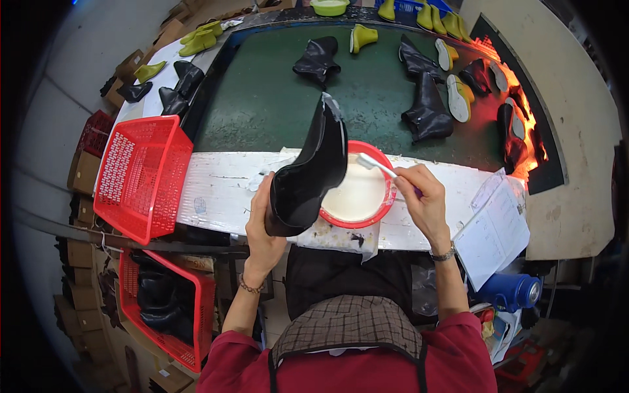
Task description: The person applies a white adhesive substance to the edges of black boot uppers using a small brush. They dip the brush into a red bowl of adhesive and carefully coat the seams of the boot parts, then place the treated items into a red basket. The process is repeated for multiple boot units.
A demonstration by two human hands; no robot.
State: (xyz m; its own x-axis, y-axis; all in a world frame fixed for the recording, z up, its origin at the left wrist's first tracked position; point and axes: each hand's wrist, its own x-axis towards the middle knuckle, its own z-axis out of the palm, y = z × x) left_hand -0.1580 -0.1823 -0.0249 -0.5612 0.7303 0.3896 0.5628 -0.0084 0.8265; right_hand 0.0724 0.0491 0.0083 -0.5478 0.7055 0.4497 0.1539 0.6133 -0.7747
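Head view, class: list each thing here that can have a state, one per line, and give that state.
black boot: held up, sole side towards the camera, in the left hand
brush: held in the right hand, bristle end over the bowl
red bowl: holds white paste
upper red basket: nothing seen inside, tilted on the bench edge
lower red basket: holds black boots
green belt: carries black boots and yellow-green soles

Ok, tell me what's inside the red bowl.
The red bowl holds a pale, creamy liquid, and the brush in the right hand dips over it. The black boot in the left hand covers the bowl's left side.
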